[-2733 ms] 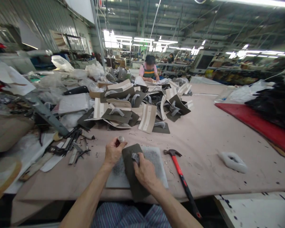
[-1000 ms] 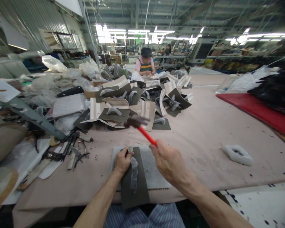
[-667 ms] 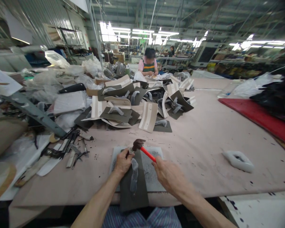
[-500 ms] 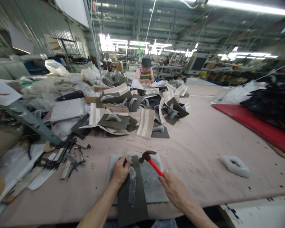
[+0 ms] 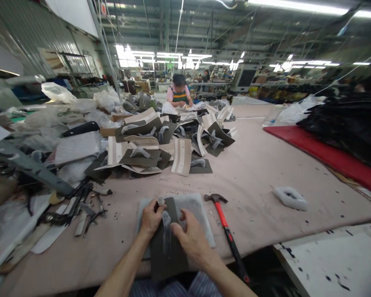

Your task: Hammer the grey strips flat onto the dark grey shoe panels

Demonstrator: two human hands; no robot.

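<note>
My left hand [image 5: 151,218] is closed around a small metal tool; only its pale round top [image 5: 160,201] shows above the fingers. Under that hand lies a dark grey-green panel [image 5: 170,264] with a handle in clear plastic wrap [image 5: 166,233] along its middle. My right hand [image 5: 193,239] is empty, thumb and fingers apart, just over the panel's right edge. Beneath the panel is a grey slab [image 5: 204,218]. To the right, a claw hammer [image 5: 224,220] with a red and black handle rests on the table, out of my hands.
A heap of similar panels [image 5: 181,156] covers the table's far middle. Pliers and other hand tools [image 5: 86,214] lie at left. A white foam-like block [image 5: 290,198] sits at right, near a red sheet [image 5: 321,152] under black material. A co-worker [image 5: 179,93] sits across the table.
My right hand has put the hammer down on the table to the right and moved left to the panel. My left hand still holds the small metal tool. The view has shifted slightly.
</note>
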